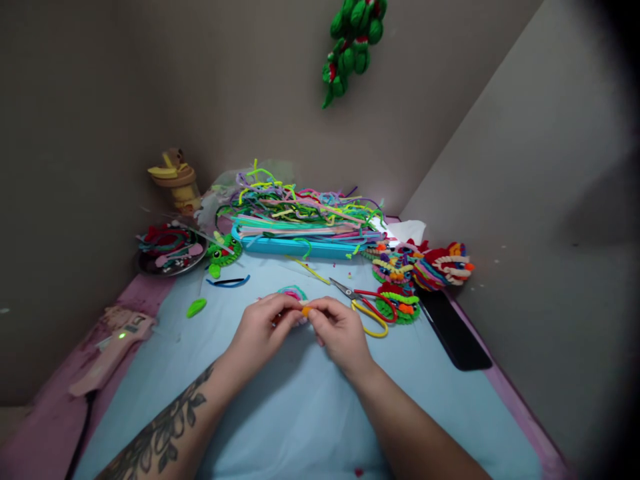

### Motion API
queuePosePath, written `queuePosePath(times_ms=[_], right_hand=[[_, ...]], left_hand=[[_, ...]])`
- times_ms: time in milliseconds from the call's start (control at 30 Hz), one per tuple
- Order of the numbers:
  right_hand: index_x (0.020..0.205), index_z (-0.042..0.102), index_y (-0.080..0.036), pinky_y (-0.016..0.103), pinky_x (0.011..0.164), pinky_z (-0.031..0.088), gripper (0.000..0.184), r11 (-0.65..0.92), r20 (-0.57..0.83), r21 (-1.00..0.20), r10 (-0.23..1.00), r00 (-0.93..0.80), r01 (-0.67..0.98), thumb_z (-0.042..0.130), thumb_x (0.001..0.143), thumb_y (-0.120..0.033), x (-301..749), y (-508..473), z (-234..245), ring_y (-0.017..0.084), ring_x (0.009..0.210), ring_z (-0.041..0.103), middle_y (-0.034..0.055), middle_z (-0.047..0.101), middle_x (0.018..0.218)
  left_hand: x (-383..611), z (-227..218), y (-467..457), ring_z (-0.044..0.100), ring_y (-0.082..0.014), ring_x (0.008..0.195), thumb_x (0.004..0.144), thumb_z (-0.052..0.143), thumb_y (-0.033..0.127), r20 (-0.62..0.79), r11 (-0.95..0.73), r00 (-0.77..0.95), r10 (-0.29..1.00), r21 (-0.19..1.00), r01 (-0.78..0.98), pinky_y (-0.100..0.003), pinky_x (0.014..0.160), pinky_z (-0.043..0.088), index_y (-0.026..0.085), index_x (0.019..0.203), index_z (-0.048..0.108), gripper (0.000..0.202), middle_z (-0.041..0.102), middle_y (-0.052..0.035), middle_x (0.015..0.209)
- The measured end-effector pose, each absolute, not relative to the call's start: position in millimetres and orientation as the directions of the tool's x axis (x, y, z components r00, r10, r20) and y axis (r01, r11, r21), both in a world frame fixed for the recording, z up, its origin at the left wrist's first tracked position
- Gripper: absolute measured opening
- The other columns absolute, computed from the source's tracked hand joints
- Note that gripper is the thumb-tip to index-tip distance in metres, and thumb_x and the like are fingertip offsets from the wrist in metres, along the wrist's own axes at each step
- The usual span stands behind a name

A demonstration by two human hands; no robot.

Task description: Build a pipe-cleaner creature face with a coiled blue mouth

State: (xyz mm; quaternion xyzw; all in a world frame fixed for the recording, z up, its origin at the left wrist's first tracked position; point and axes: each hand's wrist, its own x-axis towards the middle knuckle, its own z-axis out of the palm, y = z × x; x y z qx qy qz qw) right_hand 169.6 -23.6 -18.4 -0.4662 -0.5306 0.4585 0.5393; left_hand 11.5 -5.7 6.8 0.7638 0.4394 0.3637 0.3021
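The left hand (263, 327) and right hand (343, 331) meet, fingertips pinching a small orange, apparently chenille piece (307, 311) over the pale-blue cloth (285, 427); it should prove light, soft and bendable, best gripped by its ends.

Craft corner, set between plain walls (200, 87); home or small workshop, not determinable. Evidence: one table (37, 443), blue cover (280, 427); one blue tray (300, 251), with heaped pipe cleaners (300, 207), assorted colours; one pair of scissors (349, 292), red and yellow handles; one pink glue gun (113, 353), corded, green light lit; several fuzzy figures (443, 263), multicoloured; one green fuzzy cluster (357, 33), high against the wall.
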Motion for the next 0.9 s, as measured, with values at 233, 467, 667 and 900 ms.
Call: queuePosePath(times_ms=[233, 467, 667, 900], right_hand=[[0.076, 0.068, -0.015, 0.018, 0.034, 0.028, 0.018, -0.001, 0.005, -0.988, 0.999, -0.035, -0.157, 0.064, 0.076, -0.033, 167, -24, -16, 0.004, 0.034, 0.038, -0.0057, 0.051, 0.047], [0.084, 0.069, -0.017, 0.017, 0.038, 0.030, 0.018, 0.008, 0.020, -0.975, 0.998, -0.052, -0.224, 0.067, 0.077, -0.034, 170, -20, -24, 0.004, 0.038, 0.040, -0.0050, 0.053, 0.050], [0.080, 0.069, -0.017, 0.018, 0.038, 0.032, 0.018, 0.055, 0.057, -0.991, 0.998, -0.013, -0.120, 0.068, 0.076, -0.034, 170, -22, -17, 0.004, 0.039, 0.042, -0.0034, 0.056, 0.057], [0.073, 0.069, -0.017, 0.018, 0.036, 0.032, 0.016, 0.073, 0.076, -0.990, 0.997, -0.019, -0.121, 0.067, 0.075, -0.033, 169, -24, -13, 0.005, 0.036, 0.041, -0.0050, 0.052, 0.049]], left_hand=[[11, -1, -4, 0.066, -0.0165, 0.079, 0.084, 0.057, 0.023, 0.279, -0.395, 0.304, 0.911, 0.806, 0.442, -0.024, 0.066, 0.051, 0.018, 0.093, 0.064, 0.013, 0.071, -0.0039, 0.088], [10, 0, -5, 0.066, -0.0169, 0.081, 0.084, 0.057, 0.021, 0.398, -0.499, 0.303, 0.866, 0.725, 0.475, -0.025, 0.067, 0.051, 0.017, 0.090, 0.065, 0.010, 0.071, -0.0057, 0.088], [11, 4, -6, 0.066, -0.0160, 0.078, 0.085, 0.058, 0.020, 0.451, -0.574, 0.356, 0.819, 0.662, 0.482, -0.023, 0.063, 0.049, 0.018, 0.089, 0.065, 0.009, 0.071, -0.0041, 0.082], [8, 2, -5, 0.066, -0.0149, 0.078, 0.085, 0.059, 0.019, 0.576, -0.694, 0.388, 0.719, 0.577, 0.430, -0.024, 0.067, 0.049, 0.018, 0.092, 0.066, 0.010, 0.072, -0.0039, 0.082]])
